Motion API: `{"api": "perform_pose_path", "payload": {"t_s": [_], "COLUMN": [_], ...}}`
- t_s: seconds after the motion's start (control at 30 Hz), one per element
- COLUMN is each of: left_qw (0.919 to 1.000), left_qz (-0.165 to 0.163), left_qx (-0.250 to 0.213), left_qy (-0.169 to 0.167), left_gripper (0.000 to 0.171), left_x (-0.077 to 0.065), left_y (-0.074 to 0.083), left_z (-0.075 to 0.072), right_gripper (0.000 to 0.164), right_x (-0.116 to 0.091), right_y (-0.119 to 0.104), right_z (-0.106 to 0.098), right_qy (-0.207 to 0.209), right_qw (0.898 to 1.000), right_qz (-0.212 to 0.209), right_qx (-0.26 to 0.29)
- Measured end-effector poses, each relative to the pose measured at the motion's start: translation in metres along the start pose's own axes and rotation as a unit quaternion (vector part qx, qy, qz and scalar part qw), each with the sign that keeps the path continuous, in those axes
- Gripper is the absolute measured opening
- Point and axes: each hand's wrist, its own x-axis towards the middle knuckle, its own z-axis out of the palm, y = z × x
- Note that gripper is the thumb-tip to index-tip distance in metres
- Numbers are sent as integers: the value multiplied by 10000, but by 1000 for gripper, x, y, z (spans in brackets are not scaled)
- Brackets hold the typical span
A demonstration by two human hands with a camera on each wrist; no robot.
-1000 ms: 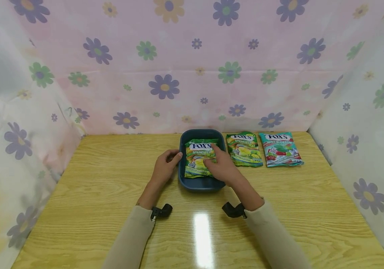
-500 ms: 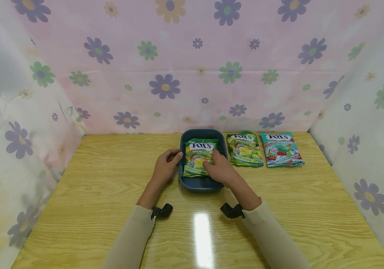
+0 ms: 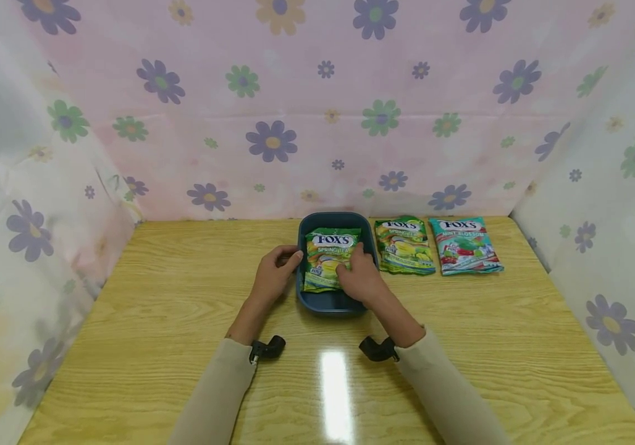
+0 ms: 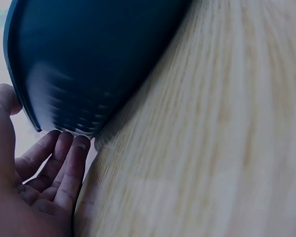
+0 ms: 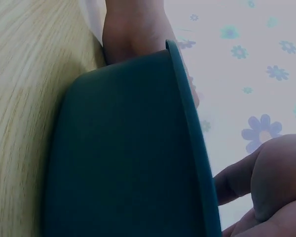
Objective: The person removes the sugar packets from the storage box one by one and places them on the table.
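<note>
Green Bag Lies Face Up in Blue Tub

The green bag [image 3: 324, 262], printed FOX'S SPRING TEA, is held within the walls of the blue tub [image 3: 331, 304], and a strip of bare floor is left below it. The tub is set on the wood-grained tabletop [image 3: 195, 278]. Its left side is touched by the left hand [image 3: 273, 273]: the thumb is placed at the rim, well parted from the loosely bent fingers, whose tips are rested against the outer wall. The bag's right side is covered by the right hand [image 3: 363, 278], with thumb and forefinger spread apart over it; whether the bag is pinched or only pressed cannot be told, as the other fingers are hidden.

Just right of the tub, a second green bag [image 3: 404, 248] is laid flat, with a teal bag [image 3: 466, 247], marked MINT BLOSSOM, placed beside it. The tabletop is backed by a flowered cloth [image 3: 317, 37].
</note>
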Motion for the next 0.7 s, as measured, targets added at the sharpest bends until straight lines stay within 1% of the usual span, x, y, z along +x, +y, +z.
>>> {"api": "perform_pose_path", "payload": {"t_s": [0.13, 0.27, 0.47, 0.63, 0.7], "left_qw": [10000, 10000, 10000, 9999, 9999], "left_qz": [-11, -35, 11, 51, 43], "left_qx": [18, 1, -49, -139, -151], "left_qy": [6, -15, -15, -1, -1], "left_gripper": [42, 42, 41, 41, 42], "left_x": [-1, -1, 0, 0, 0], "left_y": [1, 1, 0, -2, -2], "left_z": [-1, -1, 0, 1, 1], "right_gripper": [88, 94, 94, 92, 92], "right_x": [1, 1, 1, 1, 1], "right_y": [-3, -6, -7, -6, -5], "right_z": [3, 6, 7, 7, 6], "right_qy": [231, 273, 307, 348, 401], "right_qw": [9994, 9985, 9985, 9990, 9989], "right_qz": [61, 265, 335, 277, 219], "right_qx": [-245, -399, -318, -58, -49]}}
